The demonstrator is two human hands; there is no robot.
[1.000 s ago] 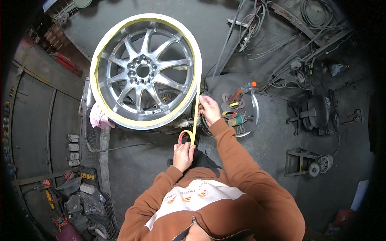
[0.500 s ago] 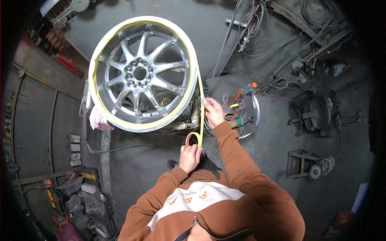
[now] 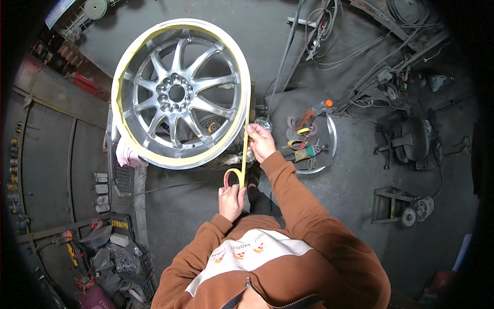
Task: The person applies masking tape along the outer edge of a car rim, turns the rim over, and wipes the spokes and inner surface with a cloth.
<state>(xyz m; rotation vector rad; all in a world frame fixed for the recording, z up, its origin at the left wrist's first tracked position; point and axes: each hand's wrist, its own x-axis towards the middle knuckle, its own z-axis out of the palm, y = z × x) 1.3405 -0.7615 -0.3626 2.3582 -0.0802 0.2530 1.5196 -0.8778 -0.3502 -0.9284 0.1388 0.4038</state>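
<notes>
You have yellow tape [image 3: 177, 160] seemingly ringing the wheel [image 3: 175, 83], its strip [image 3: 244, 160] unlaid beyond four o'clock, right hand [image 3: 261, 142] pinching it, left hand [image 3: 231, 203] clamped on the roll [image 3: 226, 178].

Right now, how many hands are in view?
2: the left hand holds the tape roll, the right hand pinches the yellow strip beside the wheel.

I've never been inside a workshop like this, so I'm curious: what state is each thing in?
Tape roll: partly unrolled.
Wheel: yellow tape along its rim.
Tape strip: straight, running between roll and wheel.
Left hand: closed on the tape roll.
Right hand: pinching the tape strip.
Pink cloth: crumpled.
Sweatshirt: partly unzipped.
Green tool: lying down, untouched.
</notes>
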